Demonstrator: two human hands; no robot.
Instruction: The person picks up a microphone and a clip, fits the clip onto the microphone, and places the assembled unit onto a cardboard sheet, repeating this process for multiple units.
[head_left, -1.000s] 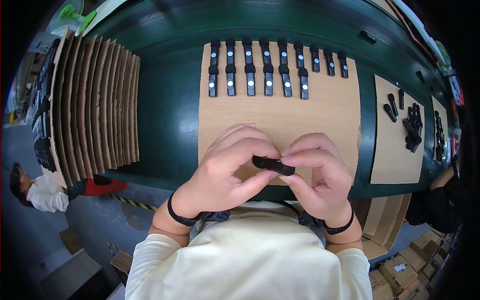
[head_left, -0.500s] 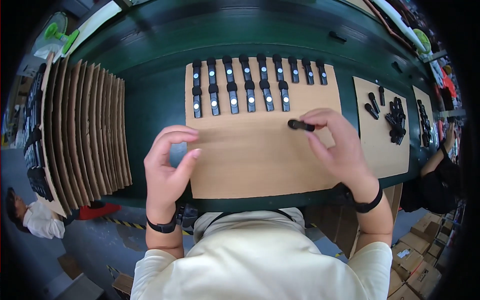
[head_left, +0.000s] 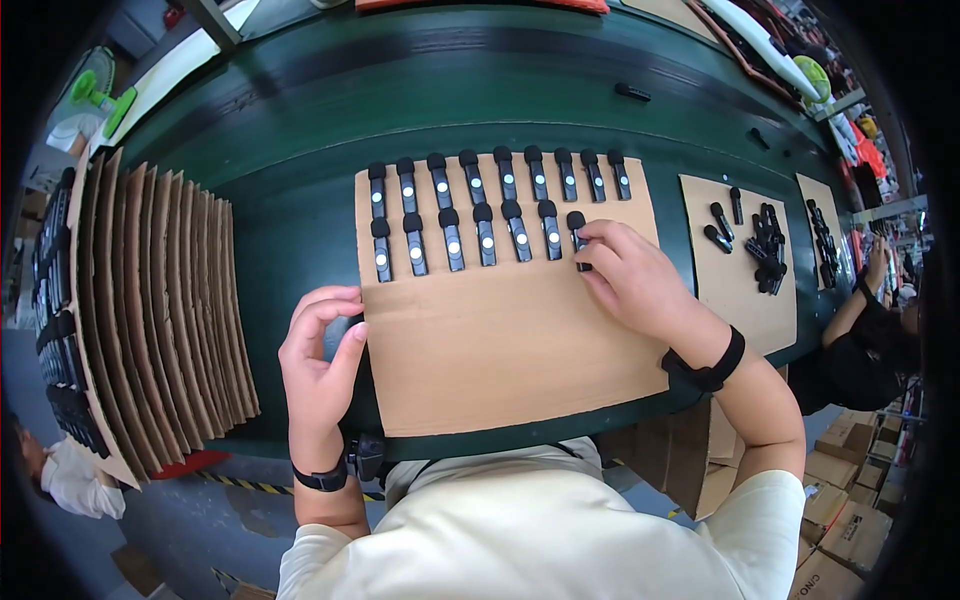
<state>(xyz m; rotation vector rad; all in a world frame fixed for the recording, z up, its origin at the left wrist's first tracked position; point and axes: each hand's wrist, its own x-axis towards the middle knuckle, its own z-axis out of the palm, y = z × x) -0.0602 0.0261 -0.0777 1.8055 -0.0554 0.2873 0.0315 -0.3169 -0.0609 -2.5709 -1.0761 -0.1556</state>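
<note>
Apparently placing, the right hand (head_left: 635,275) pinches a foam-topped microphone (head_left: 577,226) toward the right edge of the cardboard sheet (head_left: 500,350); release calls for gentleness. Left hand (head_left: 320,368) gapes beside the left edge.

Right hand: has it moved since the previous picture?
Yes, the right hand has moved up the cardboard sheet beneath it, toward the sheet's far edge.

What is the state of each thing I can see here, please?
Middle cardboard sheet: flat
Row devices: lying in two rows, pale dots up
Gripped device: at the nearer row's right end, partly hidden
Right hand: closed on the gripped device
Left hand: open, near the middle sheet's left edge
Loose devices: jumbled
Right cardboard sheet: flat
</note>
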